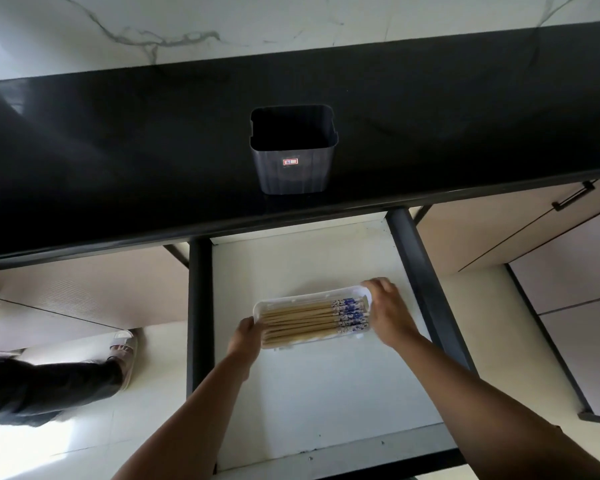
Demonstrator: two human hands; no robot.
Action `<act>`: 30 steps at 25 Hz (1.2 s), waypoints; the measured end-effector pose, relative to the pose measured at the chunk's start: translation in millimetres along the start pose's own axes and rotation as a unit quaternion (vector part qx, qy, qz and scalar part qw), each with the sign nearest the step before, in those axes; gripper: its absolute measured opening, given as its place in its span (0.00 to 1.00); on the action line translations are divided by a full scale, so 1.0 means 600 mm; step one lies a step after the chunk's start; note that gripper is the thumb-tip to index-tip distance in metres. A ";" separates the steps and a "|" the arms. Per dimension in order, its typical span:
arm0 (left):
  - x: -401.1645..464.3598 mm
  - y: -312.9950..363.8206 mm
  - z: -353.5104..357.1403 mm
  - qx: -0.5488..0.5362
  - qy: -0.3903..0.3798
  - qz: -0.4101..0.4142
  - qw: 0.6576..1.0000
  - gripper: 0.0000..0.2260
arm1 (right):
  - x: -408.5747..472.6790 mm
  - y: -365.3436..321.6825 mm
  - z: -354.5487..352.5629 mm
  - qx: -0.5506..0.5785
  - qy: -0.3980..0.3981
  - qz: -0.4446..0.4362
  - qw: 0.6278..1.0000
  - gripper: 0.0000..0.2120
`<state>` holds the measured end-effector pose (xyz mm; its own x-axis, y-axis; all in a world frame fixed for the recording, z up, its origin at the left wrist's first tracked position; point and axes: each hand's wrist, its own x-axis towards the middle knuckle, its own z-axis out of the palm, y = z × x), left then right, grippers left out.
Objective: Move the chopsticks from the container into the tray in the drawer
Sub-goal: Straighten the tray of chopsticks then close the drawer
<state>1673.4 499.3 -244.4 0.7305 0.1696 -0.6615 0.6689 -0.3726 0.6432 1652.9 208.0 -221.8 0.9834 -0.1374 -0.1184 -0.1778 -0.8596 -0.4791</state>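
Observation:
Several wooden chopsticks [309, 318] with blue-and-white patterned ends lie side by side in a white tray [312, 295] on the floor of the open drawer [326, 386]. My left hand [246, 336] grips the tray's left end. My right hand [390, 315] rests at the tray's right end, its fingers curled over the rim beside the patterned chopstick ends. A dark grey ribbed container [293, 150] with a small red label stands on the black countertop [118, 150] behind the drawer; its inside looks dark and no chopsticks show in it.
The drawer has dark side rails [420, 271] left and right. Beige cabinet doors with black handles [574, 197] flank it. Another person's leg and sandalled foot [123, 355] stand on the floor at left. A marble wall rises behind the counter.

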 end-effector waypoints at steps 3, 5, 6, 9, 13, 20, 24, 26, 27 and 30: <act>0.001 0.000 0.006 -0.135 -0.064 -0.017 0.989 0.10 | 0.012 0.021 -0.009 0.284 0.026 0.327 0.901 0.12; 0.003 0.002 0.017 -0.169 -0.050 -0.048 0.983 0.13 | 0.016 0.009 0.002 0.447 -0.054 0.418 0.789 0.19; 0.004 0.003 0.023 -0.166 -0.031 -0.061 0.984 0.14 | 0.017 0.001 0.008 0.473 -0.086 0.426 0.766 0.23; -0.001 0.003 0.033 -0.122 0.031 -0.075 0.989 0.15 | 0.015 -0.024 0.024 0.430 -0.090 0.432 0.788 0.28; -0.004 -0.001 0.022 -0.078 0.075 -0.026 0.994 0.13 | 0.009 -0.015 0.029 0.313 -0.029 0.434 0.844 0.31; -0.006 -0.007 0.019 -0.082 -0.004 -0.033 0.996 0.19 | 0.005 -0.020 0.031 0.267 -0.082 0.378 0.883 0.31; -0.007 -0.009 0.020 -0.113 -0.025 -0.048 0.992 0.18 | 0.008 -0.020 0.028 0.282 -0.100 0.387 0.872 0.31; -0.011 -0.012 0.021 -0.114 -0.022 -0.030 0.993 0.16 | 0.011 -0.018 0.027 0.282 -0.095 0.378 0.877 0.30; -0.014 -0.012 0.023 -0.124 -0.022 -0.024 0.992 0.15 | 0.012 -0.017 0.028 0.270 -0.093 0.369 0.884 0.30; -0.021 -0.010 0.022 -0.144 -0.026 -0.026 0.989 0.11 | 0.012 -0.019 0.031 0.246 -0.103 0.362 0.893 0.29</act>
<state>1658.3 487.3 -245.1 0.6904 0.1317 -0.7114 0.7230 -0.0884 0.6852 1661.3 225.9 -233.6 0.5852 -0.4327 -0.6858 -0.8091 -0.2542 -0.5299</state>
